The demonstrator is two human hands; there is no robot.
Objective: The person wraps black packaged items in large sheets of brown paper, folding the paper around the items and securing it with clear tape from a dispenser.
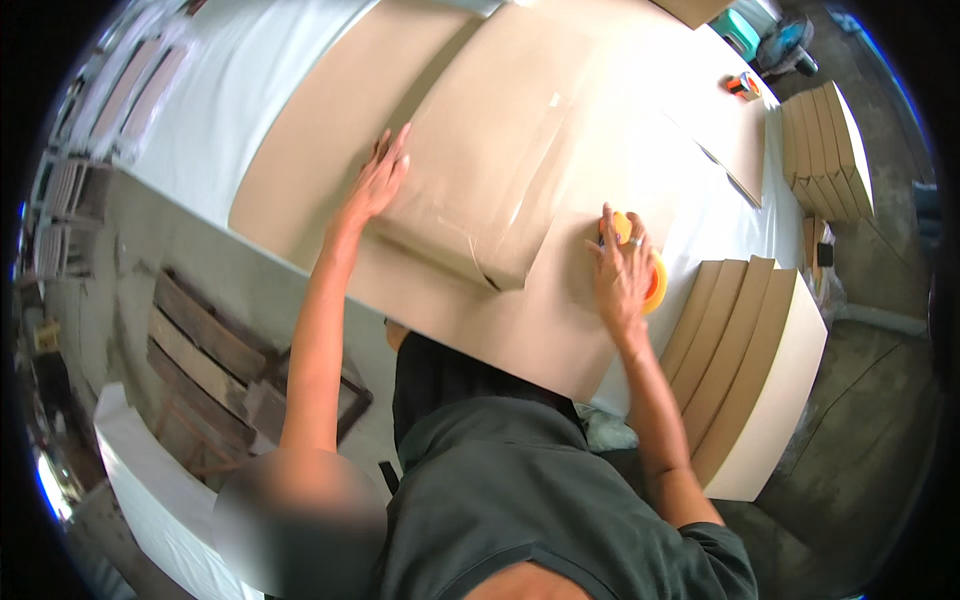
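Note:
A brown cardboard package (pixel 480 150), flat and folded over, lies on a larger cardboard sheet (pixel 440 300). Strips of clear tape shine along its top, and the near end shows a small gap at the fold. My left hand (pixel 378 182) rests with fingers stretched out along the package's left edge. To the right of the package, my right hand (pixel 624 272) is closed over a tape dispenser (pixel 655 282) with a yellow-orange roll. The palm and fingers hide much of the dispenser, which sits at the sheet's surface.
Another tape dispenser (pixel 743 87) lies at the far right of the table, near a cardboard piece (pixel 735 140). Stacks of folded cardboard (pixel 750 370) stand at the right, with more cardboard (pixel 825 150) beyond. A wooden chair (pixel 200 350) is at lower left, a fan (pixel 787 45) at far right.

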